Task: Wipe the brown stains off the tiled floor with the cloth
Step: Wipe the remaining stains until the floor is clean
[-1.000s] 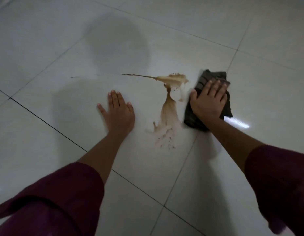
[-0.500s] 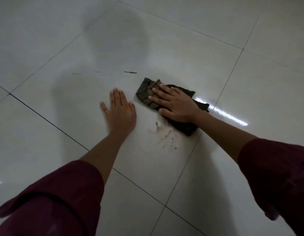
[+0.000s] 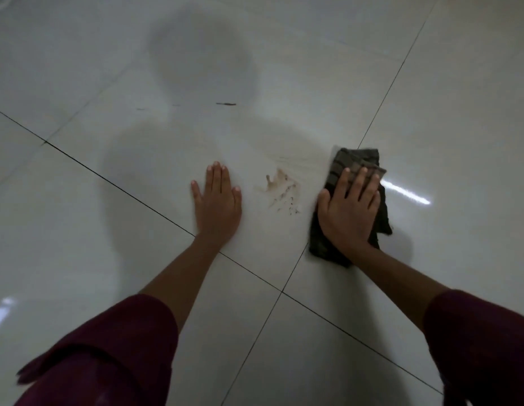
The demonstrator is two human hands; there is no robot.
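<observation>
Now the right hand (image 3: 347,209) is pressing flat, fingers (image 3: 359,183) spread, on the dark cloth (image 3: 354,162) beside the brown stain (image 3: 281,189), while the left hand (image 3: 216,203) is lying open on the tiled floor (image 3: 137,200).

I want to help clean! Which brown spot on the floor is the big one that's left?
Find the two hands flat on the glossy white tiled floor. Between the bare left hand and the right hand pressing the dark striped cloth lies the smeared, speckled brown stain, unlike the thin dark streak farther away.
</observation>
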